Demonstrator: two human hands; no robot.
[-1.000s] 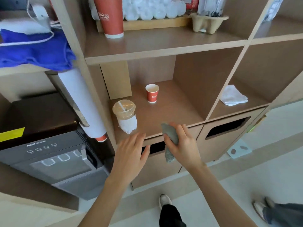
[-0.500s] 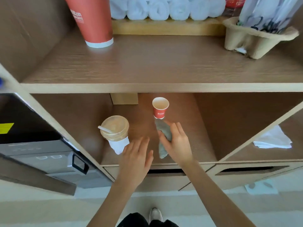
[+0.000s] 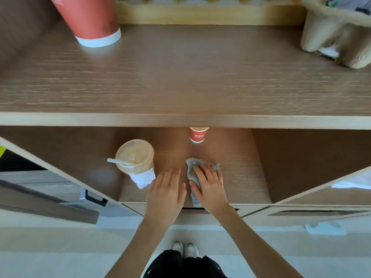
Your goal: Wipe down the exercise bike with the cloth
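head view: the cloth (image 3: 191, 169) seems light, soft and limp, so it will fold and hang; i would gather it at its middle, not by a corner. it is small, grey and crumpled. it lies on the lower shelf (image 3: 241, 177), one end reaching the front edge. the right hand (image 3: 208, 185) presses it with straight fingers. the left hand (image 3: 166, 189) is flat just beside, holding nothing. a lidded cup (image 3: 134, 156) stands left; no exercise bike is visible.
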